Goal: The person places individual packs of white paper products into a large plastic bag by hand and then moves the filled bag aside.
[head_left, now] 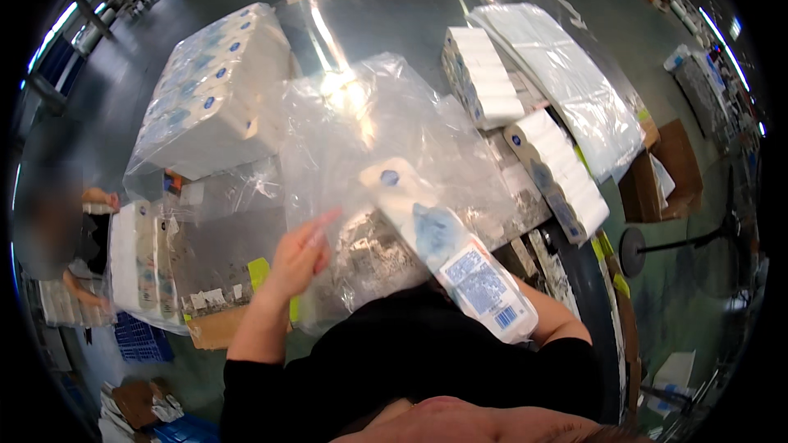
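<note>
A long wrapped pack of toilet rolls (435, 234) lies slanted in front of my chest, its printed end panel turned up. My right forearm (552, 312) passes behind this pack and supports it; the pack hides the hand and fingers. Beside it, my left hand (302, 256) is raised with the index finger stretched out and the other fingers loosely bent. Nothing shows in that hand, which is next to a large clear plastic bag (361, 115) spread across the table. The bag's near part lies under the pack.
A big clear-wrapped bale of roll packs (209, 90) stands at the table's far left. Two roll packs (484, 78) (558, 172) and stacked flat plastic bags (566, 82) lie right. Beyond are a cardboard box (677, 172) and fan stand (681, 246). Another person (53, 213) handles packs left.
</note>
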Available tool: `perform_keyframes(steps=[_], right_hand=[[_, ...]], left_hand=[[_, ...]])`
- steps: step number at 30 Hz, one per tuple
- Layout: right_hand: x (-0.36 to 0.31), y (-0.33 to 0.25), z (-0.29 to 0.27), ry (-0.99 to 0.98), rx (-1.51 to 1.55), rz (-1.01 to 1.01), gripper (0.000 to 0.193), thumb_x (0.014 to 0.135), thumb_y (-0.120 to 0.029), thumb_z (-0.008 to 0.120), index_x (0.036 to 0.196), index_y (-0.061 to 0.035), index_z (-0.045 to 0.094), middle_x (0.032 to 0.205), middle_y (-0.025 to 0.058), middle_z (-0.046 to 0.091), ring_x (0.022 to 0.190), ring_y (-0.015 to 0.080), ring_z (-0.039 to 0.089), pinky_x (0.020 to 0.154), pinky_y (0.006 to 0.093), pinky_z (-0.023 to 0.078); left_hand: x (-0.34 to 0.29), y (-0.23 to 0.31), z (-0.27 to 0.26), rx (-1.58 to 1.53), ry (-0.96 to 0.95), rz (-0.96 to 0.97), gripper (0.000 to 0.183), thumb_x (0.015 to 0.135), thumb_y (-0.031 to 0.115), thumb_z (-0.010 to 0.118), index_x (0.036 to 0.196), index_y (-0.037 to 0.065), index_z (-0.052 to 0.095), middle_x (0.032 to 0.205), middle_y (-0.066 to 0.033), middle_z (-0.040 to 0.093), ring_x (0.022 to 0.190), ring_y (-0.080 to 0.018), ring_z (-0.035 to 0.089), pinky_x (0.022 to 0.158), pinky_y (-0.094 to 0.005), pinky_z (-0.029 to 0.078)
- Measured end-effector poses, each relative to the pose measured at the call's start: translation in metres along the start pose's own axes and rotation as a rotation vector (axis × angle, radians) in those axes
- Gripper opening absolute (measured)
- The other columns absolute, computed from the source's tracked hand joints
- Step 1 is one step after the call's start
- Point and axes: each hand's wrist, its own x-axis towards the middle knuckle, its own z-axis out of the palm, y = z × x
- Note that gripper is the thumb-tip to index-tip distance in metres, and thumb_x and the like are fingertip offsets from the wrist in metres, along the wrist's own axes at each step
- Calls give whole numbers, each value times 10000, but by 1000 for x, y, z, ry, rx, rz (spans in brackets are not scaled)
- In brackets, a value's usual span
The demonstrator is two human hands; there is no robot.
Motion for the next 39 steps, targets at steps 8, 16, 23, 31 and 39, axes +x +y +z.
perform_keyframes(steps=[8, 16, 23, 31, 39], right_hand=[[183, -98, 47, -224, 268, -351, 446, 832, -152, 525, 1261, -81, 429, 1159, 200, 540, 1056, 327, 538, 910, 429, 450], [181, -33, 108, -367, -1518, -368, 507, 879, -402, 518, 1231, -38, 489, 1096, 114, 585, 978, 220, 554, 847, 335, 434], [-26, -139, -1, 250, -1529, -23, 329, 816, -312, 586, 1031, -70, 640, 964, 46, 654, 903, 183, 596, 838, 325, 442], [-195, -237, -101, 1826, -1452, -398, 463, 745, -425, 601, 1009, -44, 624, 866, 123, 662, 819, 262, 641, 770, 373, 480], [-77, -143, -122, 923, -1178, -557, 724, 739, -305, 687, 1290, 28, 355, 1175, 197, 546, 1062, 275, 543, 919, 340, 422]], left_hand=[[-28, 4, 45, 2, -326, 142, 383, 927, 154, 388, 1297, 82, 453, 620, -23, 471, 540, -80, 431, 601, -235, 421], [19, -43, 70, 312, -211, 163, 347, 925, 180, 386, 1232, 77, 511, 895, -70, 614, 572, -133, 450, 624, -263, 437], [41, -100, 60, 319, -121, -156, 320, 911, 195, 432, 1200, 127, 552, 680, -64, 535, 625, -149, 500, 639, -278, 421], [58, -112, 75, 161, -108, -161, 303, 934, 217, 425, 1153, 74, 576, 586, 23, 428, 547, -72, 403, 527, -226, 347], [75, -120, 70, 93, -81, -91, 310, 940, 225, 414, 1150, 58, 570, 586, 36, 426, 519, -54, 372, 491, -199, 303]])
